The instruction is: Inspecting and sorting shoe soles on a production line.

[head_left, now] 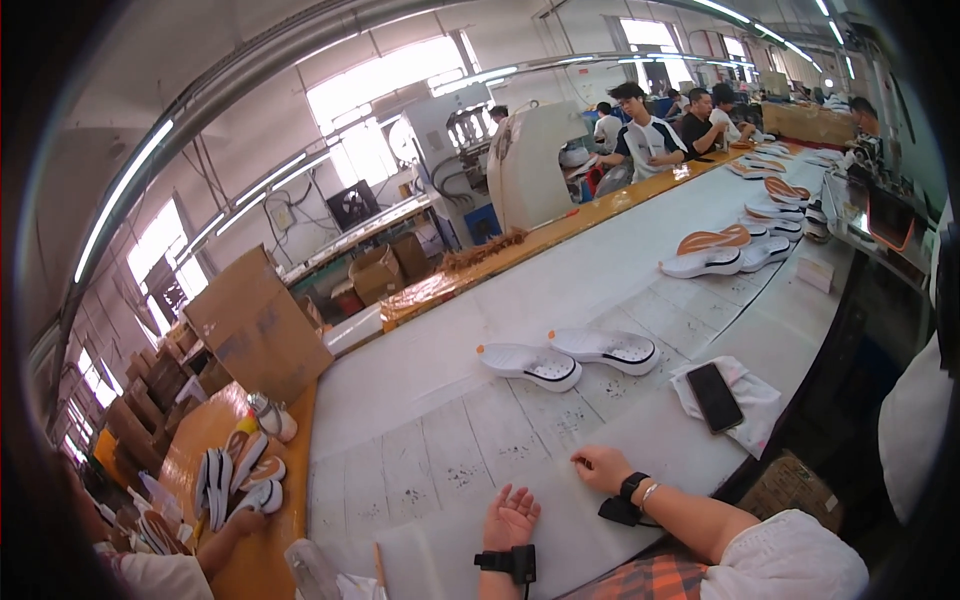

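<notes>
My left hand rests palm up near the front edge of the white work surface, fingers apart and nothing in it. To its right, my right hand hovers over or lies on the same surface with its fingers curled in; I see nothing held. Both wrists wear black straps. Beyond my hands lie two white shoe soles side by side, each with a dark edge line and an orange tip. Right of them a black phone lies on a white cloth.
More white and orange soles line the far right. At left, a person's hand touches a sole beside a pile of soles on an orange table. A cardboard box stands behind. A thin stick lies near the front edge. Co-workers sit far off.
</notes>
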A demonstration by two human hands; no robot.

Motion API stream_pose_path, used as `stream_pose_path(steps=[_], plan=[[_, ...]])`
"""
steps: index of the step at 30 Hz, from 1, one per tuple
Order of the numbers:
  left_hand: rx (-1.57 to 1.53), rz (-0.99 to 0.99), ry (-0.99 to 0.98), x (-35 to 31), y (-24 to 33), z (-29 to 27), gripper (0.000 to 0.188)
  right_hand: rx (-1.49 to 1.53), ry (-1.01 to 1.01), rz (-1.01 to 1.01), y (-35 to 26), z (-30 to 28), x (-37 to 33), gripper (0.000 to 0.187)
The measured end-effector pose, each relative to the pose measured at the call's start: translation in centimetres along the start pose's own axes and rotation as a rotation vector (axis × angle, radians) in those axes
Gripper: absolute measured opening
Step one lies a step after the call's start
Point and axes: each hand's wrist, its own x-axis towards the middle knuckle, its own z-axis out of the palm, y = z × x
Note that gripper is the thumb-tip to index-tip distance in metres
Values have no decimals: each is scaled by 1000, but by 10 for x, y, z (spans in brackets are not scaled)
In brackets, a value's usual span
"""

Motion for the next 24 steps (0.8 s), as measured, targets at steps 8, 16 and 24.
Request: stream_pose_path(steps=[8, 16, 24], plan=[[-21, 1, -46, -4, 1, 5, 25, -22, -22, -30, -3, -2, 2, 14], [9, -4, -39, -4, -1, 10, 27, -67, -33, -41, -1, -4, -1, 15], [-13, -35, -63, -2, 0, 6, 27, -55, -11, -37, 1, 0, -1, 15]])
